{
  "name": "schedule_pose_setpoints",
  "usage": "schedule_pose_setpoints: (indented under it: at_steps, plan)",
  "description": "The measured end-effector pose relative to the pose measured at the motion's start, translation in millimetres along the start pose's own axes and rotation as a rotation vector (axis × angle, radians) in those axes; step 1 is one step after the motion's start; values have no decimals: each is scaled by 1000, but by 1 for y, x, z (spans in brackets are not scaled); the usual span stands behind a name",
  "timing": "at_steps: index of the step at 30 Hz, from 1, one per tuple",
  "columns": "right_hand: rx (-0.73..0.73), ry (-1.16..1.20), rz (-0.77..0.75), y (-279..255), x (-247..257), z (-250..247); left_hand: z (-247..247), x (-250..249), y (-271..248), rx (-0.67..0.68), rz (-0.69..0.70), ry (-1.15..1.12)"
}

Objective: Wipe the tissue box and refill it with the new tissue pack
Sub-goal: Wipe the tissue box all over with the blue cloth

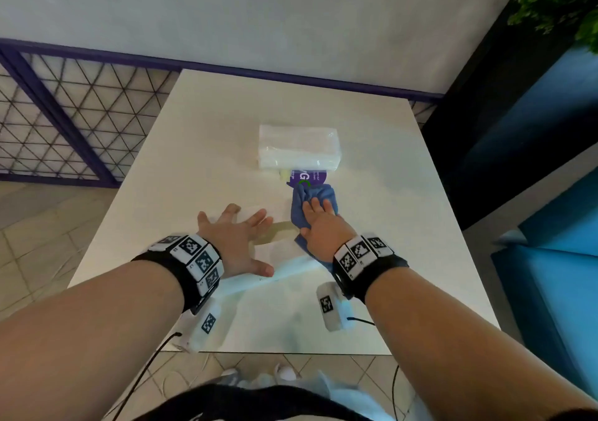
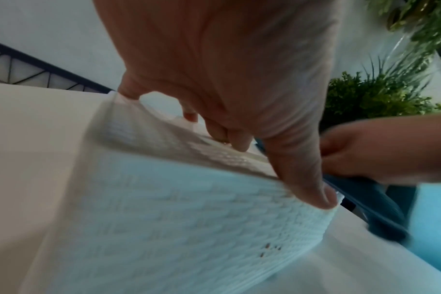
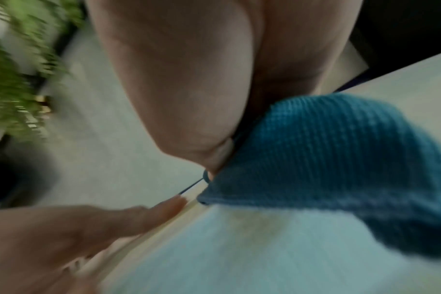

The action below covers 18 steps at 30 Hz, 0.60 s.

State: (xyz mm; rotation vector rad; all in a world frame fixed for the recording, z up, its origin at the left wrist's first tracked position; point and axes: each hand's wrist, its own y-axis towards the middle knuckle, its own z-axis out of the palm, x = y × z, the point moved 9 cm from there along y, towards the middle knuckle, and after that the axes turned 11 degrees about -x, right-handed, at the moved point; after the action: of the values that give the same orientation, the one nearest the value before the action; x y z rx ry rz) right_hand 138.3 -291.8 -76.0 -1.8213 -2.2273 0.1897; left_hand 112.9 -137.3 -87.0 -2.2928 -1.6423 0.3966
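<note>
The white textured tissue box lies on the white table close in front of me. My left hand spans its top, fingers spread to the far edge and thumb hooked over the near edge, holding it down. My right hand presses a blue cloth with straight fingers against the box's right end. The new tissue pack, white in clear wrap, lies farther back at the table's middle. Both wrist views are blurred.
A purple-labelled bottle lies between the tissue pack and the cloth. Blue seating stands right of the table, a green plant at the far right corner, and a dark lattice railing to the left.
</note>
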Motion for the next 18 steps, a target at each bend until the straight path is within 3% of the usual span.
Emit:
schedule_pose_setpoints:
  at_steps: [3,6,10,15,18]
  plan:
    - [61,24,-55,-31,-8,11,0,-1,0,-21,6,-4]
    - [78,113,11,-30,-25,9,-3,1,1,2,48,-26]
    - [19,-25,85,-15,-20,7,2,7,2,85,75,-44]
    - [88,22,-130,-37,55,28,1,4,7,62,77,-4]
    - [76,63,-129,-39,47,27,-1,6,9,57,81,-23]
